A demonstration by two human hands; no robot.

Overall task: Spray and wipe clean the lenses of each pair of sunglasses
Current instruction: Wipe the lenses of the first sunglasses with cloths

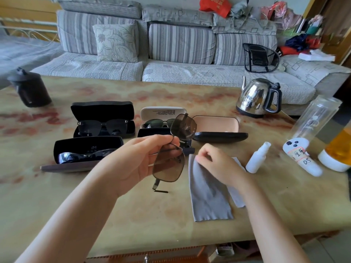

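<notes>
My left hand (146, 158) pinches the bridge of a pair of brown-lensed metal sunglasses (169, 166), held upright above the table with one lens up and one down. Droplets show on the upper lens. My right hand (216, 164) rests with curled fingers on the top edge of a grey cleaning cloth (209, 194) lying flat on the table; a grip on it cannot be made out. A small white spray bottle (257, 158) lies just right of the cloth. Three other pairs of sunglasses sit in open cases: a black pair (103, 126), a wraparound pair (85, 154), a green-lensed pair (157, 123).
An empty open case with a pink lining (218, 128) lies behind the cloth. A steel kettle (258, 97), a glass bottle (315, 118), an orange-filled bottle (338, 150), a white labelled object (302, 158) stand right. A dark jar (30, 88) stands far left. A sofa runs behind.
</notes>
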